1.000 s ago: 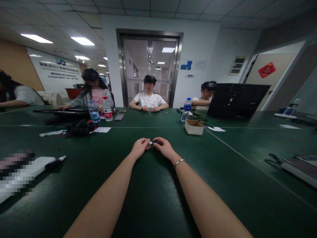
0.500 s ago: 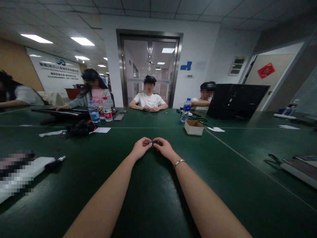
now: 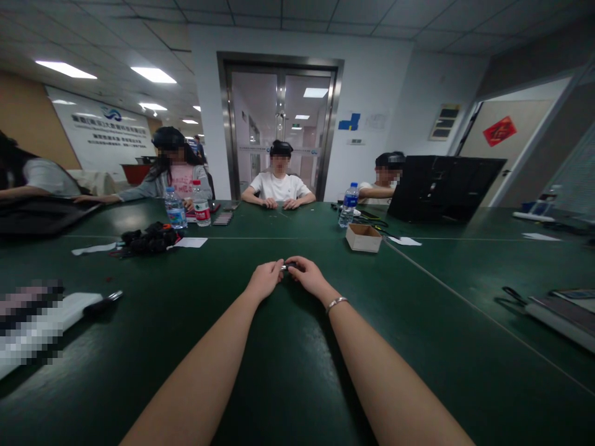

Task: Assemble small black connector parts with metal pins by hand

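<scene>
Both hands meet over the middle of the green table (image 3: 288,347). Between them is a small black object with a silvery end (image 3: 285,267), too small to name surely. My left hand (image 3: 266,279) is closed, its fingertips at the silvery end. My right hand (image 3: 307,276), with a silver bracelet at the wrist, pinches the dark part from the other side. The fingers partly cover the object.
Beyond my hands stand an open cardboard box (image 3: 364,239), a water bottle (image 3: 348,206) and a large black monitor (image 3: 446,189). Black gear (image 3: 151,240) and two more bottles are at left. Co-workers sit opposite. A black-handled metal tool (image 3: 103,303) lies near left.
My left fingers have turned and closed more around the silvery end; the right hand has hardly moved. At far left, a co-worker's arm reaches out and the flat black panel has shifted left.
</scene>
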The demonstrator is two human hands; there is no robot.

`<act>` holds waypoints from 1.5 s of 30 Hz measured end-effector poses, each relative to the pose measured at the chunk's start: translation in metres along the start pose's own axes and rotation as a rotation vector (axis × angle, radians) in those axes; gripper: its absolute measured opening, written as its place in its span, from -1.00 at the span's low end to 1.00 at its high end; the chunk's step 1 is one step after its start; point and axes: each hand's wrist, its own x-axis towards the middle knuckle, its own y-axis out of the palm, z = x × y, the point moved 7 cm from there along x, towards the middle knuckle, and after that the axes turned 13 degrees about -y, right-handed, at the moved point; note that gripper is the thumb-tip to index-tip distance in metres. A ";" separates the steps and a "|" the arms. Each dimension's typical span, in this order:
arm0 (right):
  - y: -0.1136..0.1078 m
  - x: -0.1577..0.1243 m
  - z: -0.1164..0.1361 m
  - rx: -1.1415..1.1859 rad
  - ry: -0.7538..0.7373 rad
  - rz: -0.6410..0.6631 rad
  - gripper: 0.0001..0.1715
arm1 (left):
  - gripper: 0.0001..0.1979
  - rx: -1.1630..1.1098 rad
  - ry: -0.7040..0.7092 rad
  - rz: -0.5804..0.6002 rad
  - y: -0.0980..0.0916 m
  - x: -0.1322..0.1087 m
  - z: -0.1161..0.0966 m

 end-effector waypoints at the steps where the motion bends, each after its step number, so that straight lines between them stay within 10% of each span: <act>1: 0.000 0.000 0.000 0.002 0.008 -0.002 -0.72 | -0.52 0.011 0.024 -0.007 0.000 -0.001 -0.002; 7: 0.001 0.000 -0.001 -0.012 0.005 0.011 -0.72 | -0.71 0.078 0.079 -0.046 -0.003 -0.006 -0.012; 12: 0.001 0.001 -0.001 -0.050 -0.018 0.024 -0.71 | -0.44 0.244 0.003 -0.096 -0.006 -0.008 -0.015; 17: 0.000 0.001 -0.001 -0.028 -0.001 0.017 -0.70 | -0.67 0.150 0.075 -0.148 -0.009 -0.007 -0.015; 45: 0.000 0.001 -0.002 0.030 0.017 -0.002 -0.74 | -0.62 -0.005 -0.028 -0.104 -0.008 -0.002 -0.003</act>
